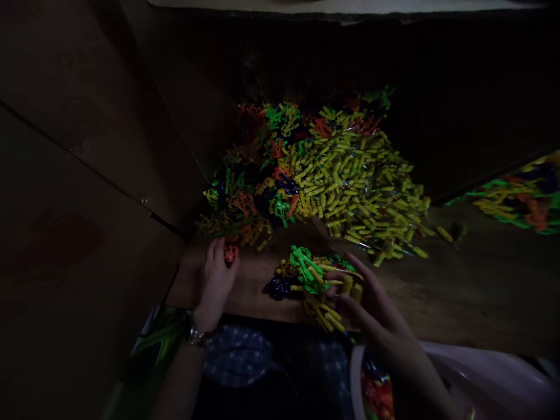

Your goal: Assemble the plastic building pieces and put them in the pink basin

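In the head view, the two hands are well apart over a wooden board (437, 297). The left hand (219, 274), a watch (196, 334) at its wrist, has thumb and fingers closed on an orange piece (231, 254) at the near left of the board. The right hand (365, 297) curves round a few yellow tubes (352, 289) at the right end of a small pile (308, 271); in this gloom I cannot tell whether it grips them or only touches them.

Tubes could slip off the board's near edge, since the pile reaches close to it and some stick out that way; a careless sweep of the right hand would do it. The tangled pieces might drag one another along if one is pulled. Poor light could cause dark pieces to be missed, and the loose slope of the far heap (359, 175) might slide if knocked.

The pile lies near the middle of the board, between the hands: bright green, thin-limbed pieces on top, dark blue at left, yellow tubes jutting right and near. The orange piece looks small and knobbly. Coloured pieces also show in a tub (357, 379) at the near side, beneath the right hand.
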Demonstrator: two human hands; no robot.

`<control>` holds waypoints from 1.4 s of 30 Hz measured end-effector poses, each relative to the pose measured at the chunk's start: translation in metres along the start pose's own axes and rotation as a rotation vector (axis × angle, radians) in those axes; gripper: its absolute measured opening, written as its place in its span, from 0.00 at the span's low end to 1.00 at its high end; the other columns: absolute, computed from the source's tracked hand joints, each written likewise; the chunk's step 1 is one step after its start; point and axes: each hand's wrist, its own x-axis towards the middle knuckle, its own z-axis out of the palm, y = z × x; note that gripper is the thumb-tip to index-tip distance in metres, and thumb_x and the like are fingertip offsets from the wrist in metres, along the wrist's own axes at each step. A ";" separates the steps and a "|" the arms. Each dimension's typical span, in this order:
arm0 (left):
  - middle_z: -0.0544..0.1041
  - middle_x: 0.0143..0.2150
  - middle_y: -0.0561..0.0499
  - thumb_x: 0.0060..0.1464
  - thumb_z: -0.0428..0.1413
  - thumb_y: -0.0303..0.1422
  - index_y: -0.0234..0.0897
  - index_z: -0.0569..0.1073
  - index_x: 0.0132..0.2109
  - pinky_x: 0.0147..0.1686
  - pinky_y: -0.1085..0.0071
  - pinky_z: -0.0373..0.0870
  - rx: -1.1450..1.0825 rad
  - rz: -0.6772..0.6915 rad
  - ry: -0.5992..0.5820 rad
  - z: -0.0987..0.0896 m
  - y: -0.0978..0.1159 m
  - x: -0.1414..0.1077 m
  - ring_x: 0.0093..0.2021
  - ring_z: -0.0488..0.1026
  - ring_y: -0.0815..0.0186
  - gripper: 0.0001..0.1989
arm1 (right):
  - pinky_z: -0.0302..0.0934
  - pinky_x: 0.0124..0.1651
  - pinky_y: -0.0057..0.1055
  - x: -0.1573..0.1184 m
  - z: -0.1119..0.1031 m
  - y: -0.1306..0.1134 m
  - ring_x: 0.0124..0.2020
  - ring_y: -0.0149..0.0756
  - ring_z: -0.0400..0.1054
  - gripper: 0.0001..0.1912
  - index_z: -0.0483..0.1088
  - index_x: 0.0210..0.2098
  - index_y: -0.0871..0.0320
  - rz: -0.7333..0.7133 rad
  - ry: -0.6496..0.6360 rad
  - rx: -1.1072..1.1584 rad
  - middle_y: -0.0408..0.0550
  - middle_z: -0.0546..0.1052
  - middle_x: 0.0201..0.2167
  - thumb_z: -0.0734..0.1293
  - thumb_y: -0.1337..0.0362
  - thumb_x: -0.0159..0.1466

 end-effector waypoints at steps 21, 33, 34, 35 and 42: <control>0.74 0.48 0.42 0.56 0.52 0.37 0.33 0.68 0.52 0.48 0.62 0.65 -0.159 0.277 -0.552 0.029 0.067 0.026 0.48 0.70 0.56 0.18 | 0.68 0.41 0.34 0.001 0.015 -0.008 0.40 0.40 0.73 0.15 0.70 0.44 0.55 0.031 -0.186 -0.253 0.48 0.78 0.38 0.62 0.55 0.61; 0.77 0.37 0.48 0.35 0.66 0.33 0.32 0.72 0.43 0.39 0.69 0.69 -1.090 -0.470 -0.514 0.025 0.068 0.030 0.37 0.73 0.65 0.24 | 0.66 0.38 0.32 0.002 0.021 0.001 0.37 0.41 0.72 0.20 0.73 0.40 0.58 0.173 0.091 -0.022 0.50 0.78 0.36 0.69 0.51 0.54; 0.76 0.36 0.50 0.34 0.66 0.33 0.33 0.72 0.42 0.40 0.70 0.69 -1.170 -0.517 -0.434 0.020 0.070 0.025 0.37 0.73 0.66 0.24 | 0.66 0.36 0.31 0.002 0.025 0.001 0.34 0.40 0.72 0.19 0.73 0.37 0.58 0.190 0.136 0.016 0.49 0.78 0.34 0.70 0.50 0.53; 0.76 0.37 0.50 0.34 0.67 0.33 0.33 0.71 0.41 0.40 0.71 0.69 -1.223 -0.541 -0.366 0.014 0.073 0.018 0.37 0.73 0.67 0.23 | 0.66 0.34 0.31 0.001 0.030 0.000 0.33 0.41 0.72 0.19 0.73 0.35 0.59 0.197 0.175 0.046 0.49 0.78 0.33 0.70 0.50 0.53; 0.78 0.37 0.50 0.38 0.66 0.30 0.35 0.69 0.41 0.39 0.72 0.72 -1.244 -0.493 -0.261 -0.011 0.095 -0.020 0.37 0.75 0.68 0.20 | 0.68 0.34 0.32 -0.006 0.050 -0.012 0.31 0.40 0.74 0.15 0.74 0.34 0.58 0.061 0.374 -0.047 0.48 0.79 0.32 0.68 0.53 0.56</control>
